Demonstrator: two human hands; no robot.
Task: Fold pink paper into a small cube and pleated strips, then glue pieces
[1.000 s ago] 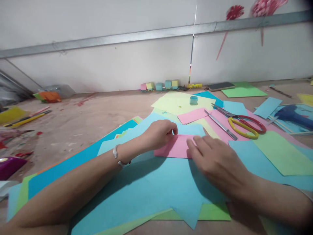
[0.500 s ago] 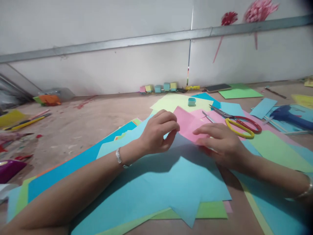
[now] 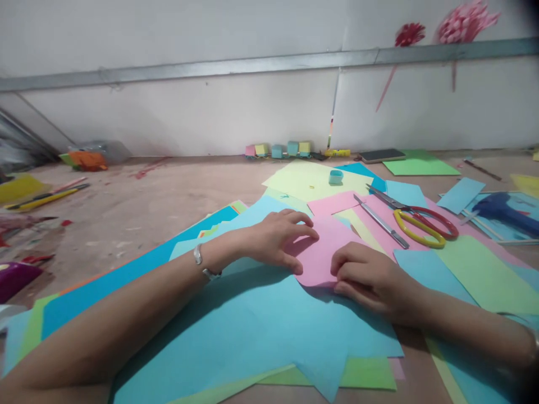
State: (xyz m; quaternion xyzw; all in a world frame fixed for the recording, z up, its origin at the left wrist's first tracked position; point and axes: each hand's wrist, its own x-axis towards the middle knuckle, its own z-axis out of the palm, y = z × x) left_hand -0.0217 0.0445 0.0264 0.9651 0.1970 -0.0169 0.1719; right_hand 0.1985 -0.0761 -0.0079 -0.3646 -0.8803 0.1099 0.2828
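Observation:
A piece of pink paper (image 3: 322, 247) lies between my two hands, over a stack of light blue sheets (image 3: 252, 314), its near edge slightly curved. My left hand (image 3: 280, 238) rests at its left side with thumb and fingers spread apart, the fingertips on or just over the paper. On the right, my right hand (image 3: 374, 275) pinches the pink paper's edge between thumb and curled fingers. Beyond that hand lie a craft knife (image 3: 381, 220) and scissors (image 3: 415, 221) with one yellow and one red handle.
A small teal paper box (image 3: 336, 177) stands on pale yellow paper behind the hands. Several little coloured cubes (image 3: 277, 151) line the wall. A blue glue gun (image 3: 507, 213) lies at the right, pens (image 3: 50, 196) and a purple object (image 3: 17, 280) at the left.
The pink paper has come lower and nearer, now lying flatter. My left fingers have gone from curled together to spread; my right fingers have closed on the edge. The craft knife is uncovered.

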